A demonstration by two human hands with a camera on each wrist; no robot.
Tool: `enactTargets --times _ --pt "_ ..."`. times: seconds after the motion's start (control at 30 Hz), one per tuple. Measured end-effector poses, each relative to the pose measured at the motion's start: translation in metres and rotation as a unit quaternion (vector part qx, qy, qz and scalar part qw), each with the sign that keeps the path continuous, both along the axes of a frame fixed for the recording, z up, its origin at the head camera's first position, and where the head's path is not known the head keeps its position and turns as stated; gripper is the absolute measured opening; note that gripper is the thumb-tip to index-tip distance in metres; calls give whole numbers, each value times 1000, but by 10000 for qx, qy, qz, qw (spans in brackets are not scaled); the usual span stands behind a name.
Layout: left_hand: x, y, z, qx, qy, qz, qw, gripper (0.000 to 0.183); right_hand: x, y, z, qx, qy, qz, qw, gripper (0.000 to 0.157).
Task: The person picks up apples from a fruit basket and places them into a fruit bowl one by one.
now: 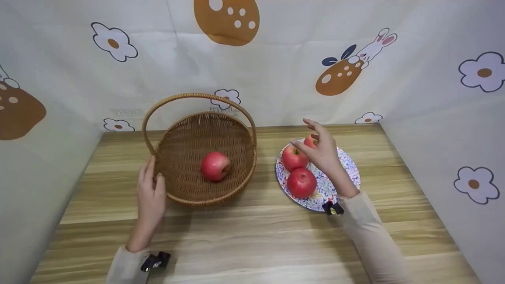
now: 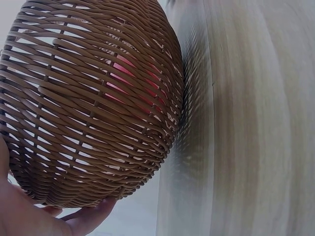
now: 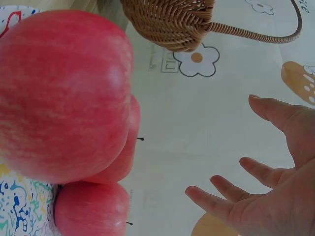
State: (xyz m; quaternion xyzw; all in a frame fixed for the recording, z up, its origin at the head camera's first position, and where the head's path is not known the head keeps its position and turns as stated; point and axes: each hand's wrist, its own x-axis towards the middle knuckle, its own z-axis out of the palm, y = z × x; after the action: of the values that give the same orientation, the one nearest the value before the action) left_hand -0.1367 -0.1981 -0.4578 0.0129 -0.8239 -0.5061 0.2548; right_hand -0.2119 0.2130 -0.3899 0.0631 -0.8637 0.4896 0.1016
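Observation:
A brown wicker basket (image 1: 205, 202) with a tall arched handle stands left of the middle, one red apple (image 1: 216, 167) inside it. My left hand (image 1: 152, 195) holds the basket's left side near the handle's foot; in the left wrist view, fingertips lie against the weave (image 2: 88, 108). Over a round patterned plate (image 1: 327, 189) hovers my right hand (image 1: 321, 152), thumb and fingers spread, with nothing in it. Three red apples lie together on that plate: a front one (image 1: 302, 183), a middle one (image 1: 292, 161) and a back one (image 1: 310, 141), partly hidden by the hand.
Both stand on a wood-grain table (image 1: 244, 244). A pale cloth (image 1: 276, 71) printed with flowers and rabbits hangs behind and along the sides. The basket's handle (image 1: 199, 95) arches high above its rim.

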Motion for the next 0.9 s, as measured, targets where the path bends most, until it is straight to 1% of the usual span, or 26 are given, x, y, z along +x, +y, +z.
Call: enactTargets --times 0.13,0.3,0.57,0.77,0.9 --pt "0 0 0 57 2 2 10000 53 6 -6 4 -22 28 134 9999 72" --pt "-1 -3 0 103 -32 -39 9999 53 11 -12 8 -62 186 251 9995 71" --pt "-1 -6 1 275 -41 -140 9995 54 18 -23 13 -132 280 314 9990 71" --pt "-3 -8 -1 226 96 7 9997 50 21 -30 17 -61 495 421 9979 70" --pt "-4 -9 -3 234 195 80 9995 47 26 -35 20 -23 499 508 9975 71"
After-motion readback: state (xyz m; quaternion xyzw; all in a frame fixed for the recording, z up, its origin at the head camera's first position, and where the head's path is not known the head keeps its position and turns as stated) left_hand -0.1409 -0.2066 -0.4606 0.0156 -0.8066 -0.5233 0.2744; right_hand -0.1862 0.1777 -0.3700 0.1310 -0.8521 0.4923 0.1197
